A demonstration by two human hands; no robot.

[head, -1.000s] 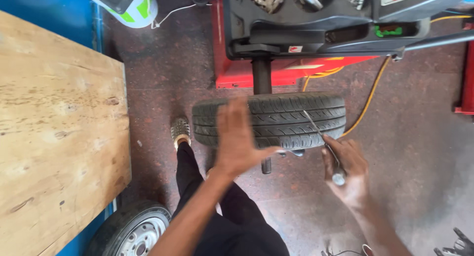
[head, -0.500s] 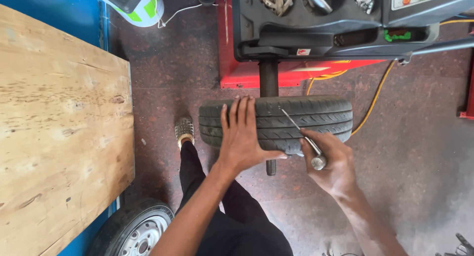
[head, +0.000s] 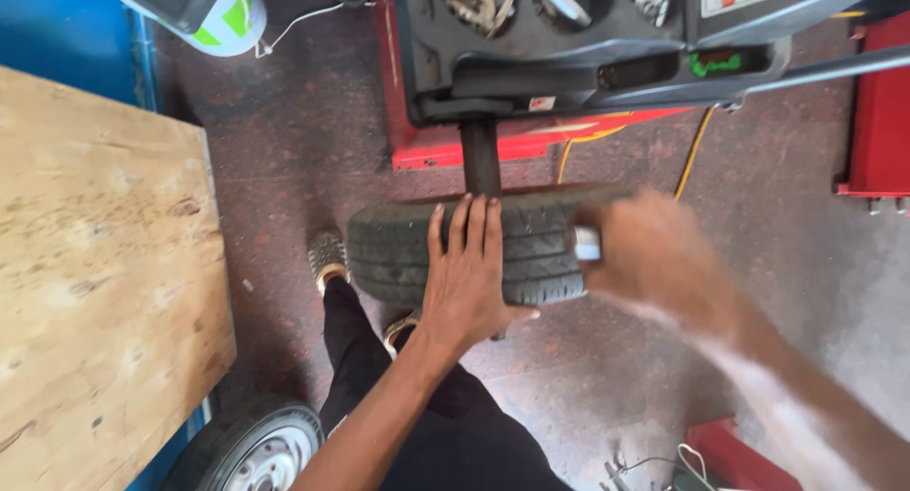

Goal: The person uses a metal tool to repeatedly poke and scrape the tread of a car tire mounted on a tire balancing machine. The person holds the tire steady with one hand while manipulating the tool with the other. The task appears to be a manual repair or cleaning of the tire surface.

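Resting flat with fingers spread, the left hand (head: 471,273) presses the tyre (head: 398,254); the blurred right hand's (head: 654,259) grip cannot be told

We see a matt black rubber tyre (head: 512,249) with a grooved, worn tread. The board (head: 100,282) is rough, pale, unfinished wood with knots. The machine (head: 588,55) has a dull dark plastic tray over red painted metal. The floor (head: 303,140) is speckled, coarse stone. A second tyre's (head: 248,445) rim is silvery metal.
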